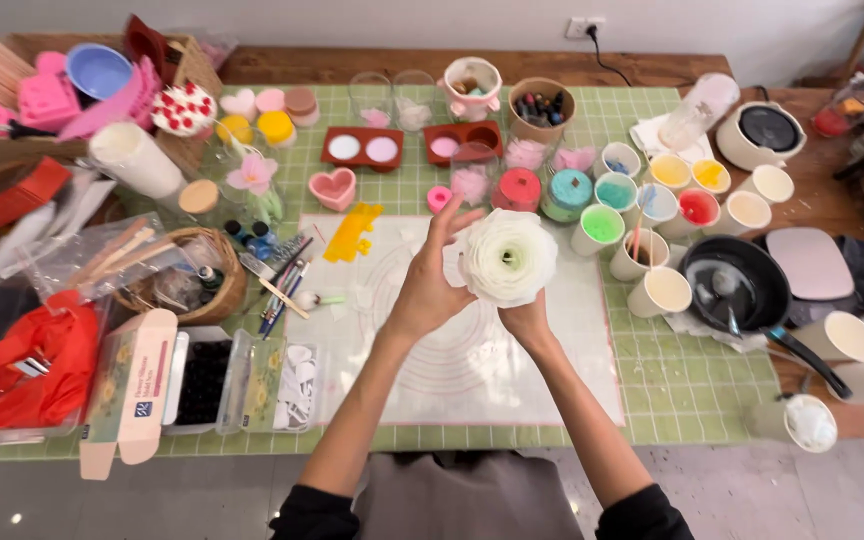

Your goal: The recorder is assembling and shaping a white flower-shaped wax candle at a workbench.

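Two hands meet above the white mat [452, 370] at the middle of the bench [692, 390]. Our right hand [527, 322] sits under the white flower [508, 257] – a round, many-petalled bloom – with its fingers closed on the underside; most of that grip is hidden by the petals. Our left hand [430, 285] stands just left of the bloom, fingers [449, 222] spread and extended upward, their tips touching the flower's left edge without clasping it.

Beyond the left fingers lie a small pink mould [439, 198] and a yellow strip [352, 231]. Beyond the flower stand a red tub [518, 189] and a teal tub [567, 193]. To the right of the right hand we see cups of coloured liquid [602, 226] – green, blue, yellow, red – and, further right, a black pan [737, 285]. Well to the left of the left hand, a wicker basket [214, 285] holds tools, with pens [287, 280] just beside it.
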